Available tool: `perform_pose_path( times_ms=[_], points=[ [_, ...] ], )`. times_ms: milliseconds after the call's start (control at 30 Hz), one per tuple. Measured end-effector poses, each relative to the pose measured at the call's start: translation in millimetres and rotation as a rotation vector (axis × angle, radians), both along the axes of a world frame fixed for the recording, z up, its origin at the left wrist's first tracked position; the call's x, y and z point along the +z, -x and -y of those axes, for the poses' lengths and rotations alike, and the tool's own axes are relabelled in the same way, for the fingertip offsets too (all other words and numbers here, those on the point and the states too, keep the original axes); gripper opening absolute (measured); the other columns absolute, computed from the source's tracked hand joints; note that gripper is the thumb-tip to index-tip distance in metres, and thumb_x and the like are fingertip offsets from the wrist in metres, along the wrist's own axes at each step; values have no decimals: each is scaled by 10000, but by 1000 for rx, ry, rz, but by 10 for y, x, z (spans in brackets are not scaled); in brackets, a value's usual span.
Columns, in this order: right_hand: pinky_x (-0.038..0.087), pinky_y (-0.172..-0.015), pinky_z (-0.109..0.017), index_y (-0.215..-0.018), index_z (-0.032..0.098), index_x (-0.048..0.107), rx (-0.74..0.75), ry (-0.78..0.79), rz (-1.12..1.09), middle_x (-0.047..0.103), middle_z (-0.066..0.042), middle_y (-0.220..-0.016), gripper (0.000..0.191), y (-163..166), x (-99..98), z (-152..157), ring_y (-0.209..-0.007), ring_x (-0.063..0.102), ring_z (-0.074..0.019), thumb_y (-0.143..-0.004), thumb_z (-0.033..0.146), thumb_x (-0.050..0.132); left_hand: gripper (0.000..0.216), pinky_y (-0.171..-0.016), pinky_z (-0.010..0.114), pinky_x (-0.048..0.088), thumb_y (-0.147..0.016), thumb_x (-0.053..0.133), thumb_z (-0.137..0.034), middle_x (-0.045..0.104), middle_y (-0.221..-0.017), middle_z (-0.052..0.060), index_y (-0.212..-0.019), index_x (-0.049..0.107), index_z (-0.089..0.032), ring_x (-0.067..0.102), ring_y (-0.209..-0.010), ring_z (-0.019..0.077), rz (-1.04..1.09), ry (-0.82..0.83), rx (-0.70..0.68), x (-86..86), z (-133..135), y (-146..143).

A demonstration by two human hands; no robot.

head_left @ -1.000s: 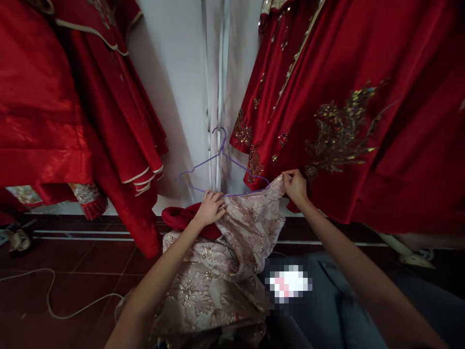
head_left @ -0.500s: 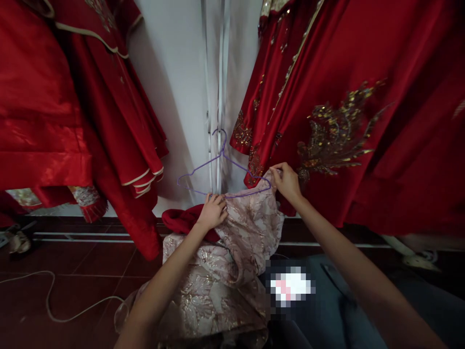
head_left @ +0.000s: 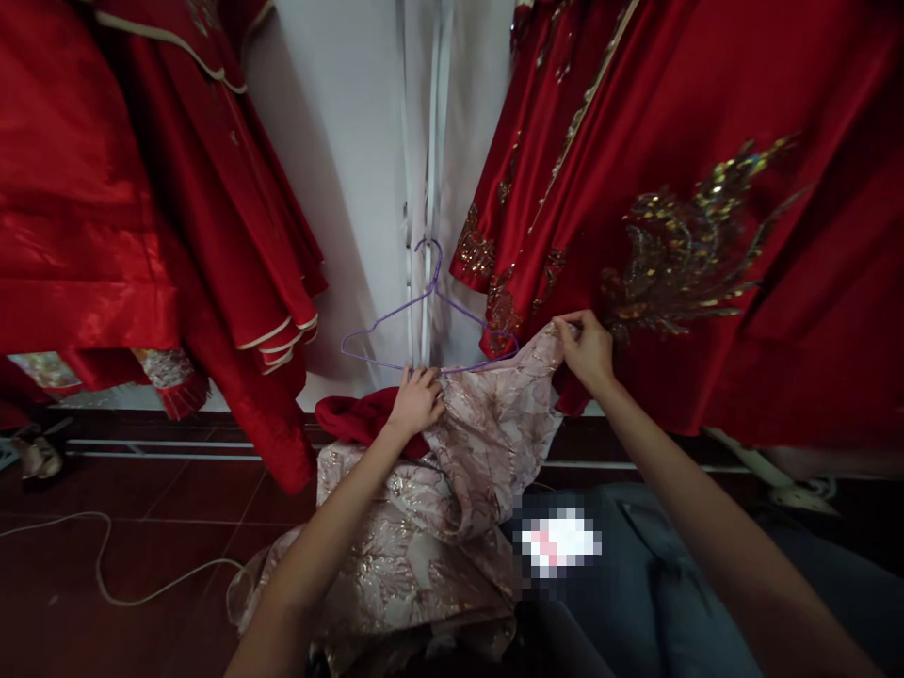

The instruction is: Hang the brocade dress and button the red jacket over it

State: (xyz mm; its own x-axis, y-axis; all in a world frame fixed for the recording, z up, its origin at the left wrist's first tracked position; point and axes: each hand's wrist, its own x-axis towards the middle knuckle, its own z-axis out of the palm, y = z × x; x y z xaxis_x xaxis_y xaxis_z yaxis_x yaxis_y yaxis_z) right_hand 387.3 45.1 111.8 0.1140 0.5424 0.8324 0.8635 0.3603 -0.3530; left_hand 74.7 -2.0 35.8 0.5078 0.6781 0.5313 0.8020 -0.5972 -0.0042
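Note:
A pale pink dress (head_left: 494, 414) with a shiny floral pattern lies bunched in front of me. My right hand (head_left: 588, 350) pinches its upper corner and pulls the cloth taut to the right. My left hand (head_left: 418, 400) is closed over the lower bar of a purple hanger (head_left: 385, 322), right at the dress's upper edge. The hanger's right end meets the top of the dress; how far it reaches inside is unclear. Beside my left hand, dark red cloth (head_left: 353, 419) sits on the dress.
Red garments (head_left: 240, 235) hang on the left, and red skirts with gold embroidery (head_left: 692, 245) on the right. White poles (head_left: 428, 169) stand against the wall. A pale cable (head_left: 105, 565) crosses the tiled floor. A bright, pixelated patch (head_left: 561, 539) lies near my jeans (head_left: 628, 556).
My right hand has drawn the dress corner further right, away from the hanger's end. The left hand stays at the hanger's lower bar. The view has shifted slightly.

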Motion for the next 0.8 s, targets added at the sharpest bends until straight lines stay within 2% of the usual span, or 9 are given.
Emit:
perform_pose_path(
  times_ms=[167,333,500,633,800],
  points=[
    [449,-752,-380,-820,193,528,30,34,71,627,-98,-813,195,141,55,-136,-788,575,-244,-846,368,445,193,-1055,495,232,-808,506,-305,515,-1242,75,-913,634,-205,416,-1153,264,43,5,-25,12,41,12],
    [435,-745,-413,-794,196,513,-23,55,113,606,-113,-798,180,-50,6,-162,-791,553,-267,-830,360,449,191,-1058,480,231,-799,518,-292,510,-1252,70,-931,631,-213,407,-1166,258,50,12,-48,35,75,130],
    [437,-728,-409,-830,194,527,-28,51,46,619,-118,-812,203,-156,10,-127,-770,568,-266,-834,383,453,186,-1053,468,236,-807,509,-293,523,-1231,72,-919,631,-209,419,-1150,246,74,22,-64,44,58,131],
    [440,-735,-387,-849,192,539,19,23,33,628,-110,-826,230,-16,62,-91,-785,577,-252,-849,401,443,168,-1052,470,232,-801,518,-295,518,-1247,68,-884,631,-203,417,-1158,247,82,35,-56,33,48,93],
    [417,-792,-408,-866,200,566,67,3,119,644,-90,-870,267,362,148,-65,-817,572,-252,-866,426,423,116,-1037,432,264,-789,539,-278,523,-1270,44,-820,625,-207,427,-1170,223,180,92,-127,50,63,-71]
  ],
)
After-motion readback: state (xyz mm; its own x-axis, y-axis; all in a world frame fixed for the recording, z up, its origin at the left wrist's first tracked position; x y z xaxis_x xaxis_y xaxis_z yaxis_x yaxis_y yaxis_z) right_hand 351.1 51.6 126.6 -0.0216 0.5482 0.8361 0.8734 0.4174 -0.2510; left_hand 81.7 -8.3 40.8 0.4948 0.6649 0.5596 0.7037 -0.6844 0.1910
